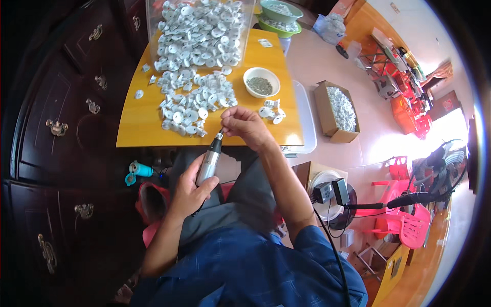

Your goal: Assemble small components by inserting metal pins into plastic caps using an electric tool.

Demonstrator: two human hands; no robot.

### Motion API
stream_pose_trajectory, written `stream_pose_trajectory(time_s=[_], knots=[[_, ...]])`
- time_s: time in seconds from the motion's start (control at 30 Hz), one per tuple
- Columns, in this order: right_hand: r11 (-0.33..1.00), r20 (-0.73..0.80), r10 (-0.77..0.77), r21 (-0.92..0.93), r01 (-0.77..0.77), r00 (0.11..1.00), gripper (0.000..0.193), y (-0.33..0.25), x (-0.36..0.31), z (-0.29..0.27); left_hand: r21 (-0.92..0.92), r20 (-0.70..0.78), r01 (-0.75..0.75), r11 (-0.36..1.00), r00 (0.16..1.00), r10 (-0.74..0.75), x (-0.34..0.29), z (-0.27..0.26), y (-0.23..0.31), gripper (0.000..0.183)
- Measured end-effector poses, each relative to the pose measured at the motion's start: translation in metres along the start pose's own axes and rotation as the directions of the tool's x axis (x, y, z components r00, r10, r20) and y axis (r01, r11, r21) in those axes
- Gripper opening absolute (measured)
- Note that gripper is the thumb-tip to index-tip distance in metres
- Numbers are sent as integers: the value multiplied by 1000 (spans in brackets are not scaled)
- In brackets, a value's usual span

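My left hand is wrapped round a silver-and-black electric screwdriver, its tip pointing away from me at the table's near edge. Fingers of my right hand are pinched together right at that tip. Whatever they hold is too small to make out. Just beyond lies a loose pile of small white plastic parts with round discs. A white bowl of small metal pieces, which look like screws, stands past my right hand. Beside it sits a little group of the same white parts.
A clear bin heaped with white parts stands at the back of the yellow table. Right of it, on the floor, is a cardboard box of white pieces. Dark drawers rise at left; a fan stands right.
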State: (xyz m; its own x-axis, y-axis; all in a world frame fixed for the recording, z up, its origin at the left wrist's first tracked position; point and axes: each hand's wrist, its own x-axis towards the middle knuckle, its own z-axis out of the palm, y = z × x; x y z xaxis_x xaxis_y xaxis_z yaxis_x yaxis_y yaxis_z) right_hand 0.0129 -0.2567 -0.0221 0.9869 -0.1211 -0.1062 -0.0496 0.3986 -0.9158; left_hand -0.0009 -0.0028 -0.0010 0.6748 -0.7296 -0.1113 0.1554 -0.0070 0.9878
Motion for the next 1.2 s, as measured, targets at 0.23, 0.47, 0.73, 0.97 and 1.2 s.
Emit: stream_pose_trajectory(time_s=[0.23, 0.47, 0.73, 0.97, 1.2], knots=[[999, 101, 32, 31, -36, 994, 14, -8, -5, -17, 176, -26, -34, 984, 999, 39, -1, 1, 0, 56], [997, -45, 49, 55, -47, 998, 30, -11, -3, 17, 288, -122, -271, 919, 941, 315, 2, -3, -10, 59], [692, -37, -253, -705, 154, 967, 27, 13, 4, 24, 136, -267, -178, 975, 941, 209, 4, -7, -8, 57], [207, 91, -410, -960, 190, 908, 24, 35, 13, 56, 111, -265, -159, 981, 947, 184, 3, -8, -2, 58], [472, -57, -394, -869, 149, 917, 23, 29, 13, 41, 142, -222, -107, 984, 965, 137, 0, -8, -4, 57]])
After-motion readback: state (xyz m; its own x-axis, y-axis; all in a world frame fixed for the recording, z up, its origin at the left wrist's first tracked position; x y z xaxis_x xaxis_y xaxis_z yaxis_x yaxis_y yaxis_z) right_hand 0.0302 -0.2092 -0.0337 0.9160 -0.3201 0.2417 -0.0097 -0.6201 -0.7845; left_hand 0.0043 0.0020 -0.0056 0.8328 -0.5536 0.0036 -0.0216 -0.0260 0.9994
